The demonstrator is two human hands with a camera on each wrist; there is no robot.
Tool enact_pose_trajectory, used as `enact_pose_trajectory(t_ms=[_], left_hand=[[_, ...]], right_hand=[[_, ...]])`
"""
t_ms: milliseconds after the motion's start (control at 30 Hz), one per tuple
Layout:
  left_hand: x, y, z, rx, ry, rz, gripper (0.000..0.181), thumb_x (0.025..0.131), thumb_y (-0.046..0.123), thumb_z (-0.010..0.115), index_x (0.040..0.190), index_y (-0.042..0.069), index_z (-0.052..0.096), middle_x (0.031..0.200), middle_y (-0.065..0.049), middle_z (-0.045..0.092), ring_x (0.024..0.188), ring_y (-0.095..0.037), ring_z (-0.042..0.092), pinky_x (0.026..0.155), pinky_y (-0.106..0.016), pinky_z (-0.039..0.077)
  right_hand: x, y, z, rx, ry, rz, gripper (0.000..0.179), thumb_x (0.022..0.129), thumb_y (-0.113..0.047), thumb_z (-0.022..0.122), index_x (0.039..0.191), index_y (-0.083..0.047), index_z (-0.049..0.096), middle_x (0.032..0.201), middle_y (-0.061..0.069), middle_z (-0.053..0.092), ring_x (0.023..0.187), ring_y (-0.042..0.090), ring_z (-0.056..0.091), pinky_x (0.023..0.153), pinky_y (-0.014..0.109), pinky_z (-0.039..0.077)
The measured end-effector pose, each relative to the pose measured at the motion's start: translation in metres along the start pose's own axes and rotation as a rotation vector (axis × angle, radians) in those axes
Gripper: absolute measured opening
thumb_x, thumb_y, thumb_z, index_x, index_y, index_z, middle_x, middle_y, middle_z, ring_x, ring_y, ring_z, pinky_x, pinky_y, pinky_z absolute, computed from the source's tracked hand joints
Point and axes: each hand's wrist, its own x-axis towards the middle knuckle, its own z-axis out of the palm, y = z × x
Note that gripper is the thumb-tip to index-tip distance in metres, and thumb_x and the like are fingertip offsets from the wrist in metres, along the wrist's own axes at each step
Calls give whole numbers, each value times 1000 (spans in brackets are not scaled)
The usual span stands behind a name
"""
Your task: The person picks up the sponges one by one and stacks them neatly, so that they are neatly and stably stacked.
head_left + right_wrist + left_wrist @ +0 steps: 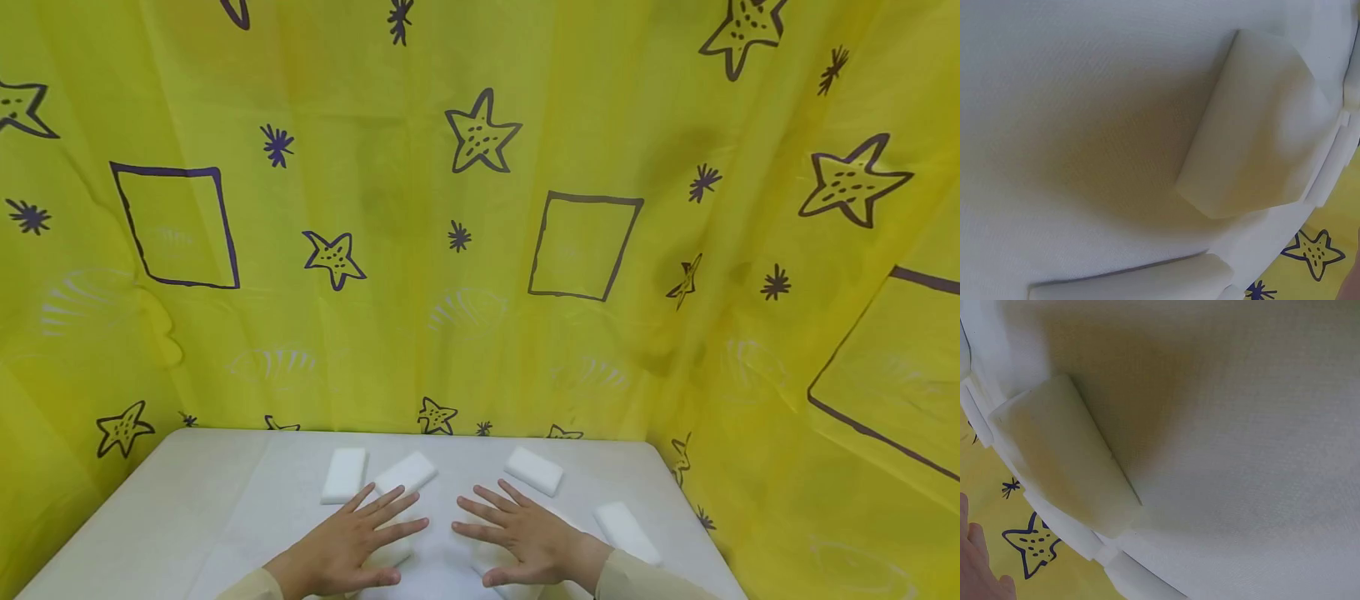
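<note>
In the head view my left hand [337,546] hovers with fingers spread over the near part of the white table. My right hand [536,537] mirrors it, fingers likewise spread, and neither hand holds anything. Partly hidden beneath the left palm lies a white sponge-like block [1066,456], shaded by the hand in the left wrist view. Another such block [1254,125] lies under the right hand. Just beyond the left fingertips are an upright-pointing block [345,475] and a slanted block [407,472]. Past the right fingers lies one more block [534,471].
Beside the right wrist a white block [627,532] lies at an angle, near the right edge of the table [247,500]. A yellow curtain [390,333] with starfish drawings hangs behind the table and along both sides.
</note>
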Motion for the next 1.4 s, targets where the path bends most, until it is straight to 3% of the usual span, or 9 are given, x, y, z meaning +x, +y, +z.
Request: enact_pose_trajectory(t_ms=[167,367,800,867,933,1067,1267,1400], left_hand=[[1,1,0,-5,-5,-3,61,96,62,45,150,35,41,153,0,43,134,-25,49,116,-30,-19],[-2,2,-2,-57,-16,-52,61,92,55,58,146,31,47,148,-1,49,129,-27,53,116,-23,-17],[-25,-4,-7,-46,103,-140,66,87,50,67,145,25,49,143,-5,54,126,-28,55,117,-19,-10],[-27,-4,-10,-46,120,-157,67,86,49,69,145,24,49,144,-4,54,127,-26,54,118,-18,-1],[-30,-4,-13,-47,123,-192,68,86,49,70,146,26,48,143,-3,54,127,-25,54,116,-21,17],[-35,-3,-18,-55,102,-283,70,85,50,71,147,31,46,142,0,54,125,-23,55,95,-38,46],[-41,-2,-17,-82,137,-327,72,83,49,74,146,29,47,140,1,55,123,-22,56,89,-41,51],[-45,0,-15,-94,176,-350,72,81,47,76,145,28,49,138,0,56,119,-20,58,87,-40,51]], right_hand=[[-1,-1,-3,0,13,-2,67,99,-65,29,158,-33,19,163,-1,22,148,26,24,113,52,23],[1,-3,-3,33,65,36,67,99,-65,27,157,-30,24,165,-5,14,149,26,24,115,51,22],[-21,-6,-6,90,170,170,67,100,-61,33,155,-23,31,161,3,27,144,33,32,110,53,28],[-25,-9,-8,107,201,193,67,100,-59,37,155,-20,32,160,6,29,143,34,33,111,51,27],[-29,-11,-9,128,225,218,67,100,-56,41,155,-18,30,160,7,31,143,34,34,112,46,24],[-37,-15,-9,168,259,275,70,100,-53,46,155,-14,30,158,8,33,141,30,36,113,36,22],[-45,-21,-11,291,287,395,72,96,-52,53,154,-15,32,156,3,37,140,23,38,102,44,42],[-49,-30,-13,382,277,471,69,96,-48,58,153,-17,35,154,2,39,137,23,42,96,44,48]])
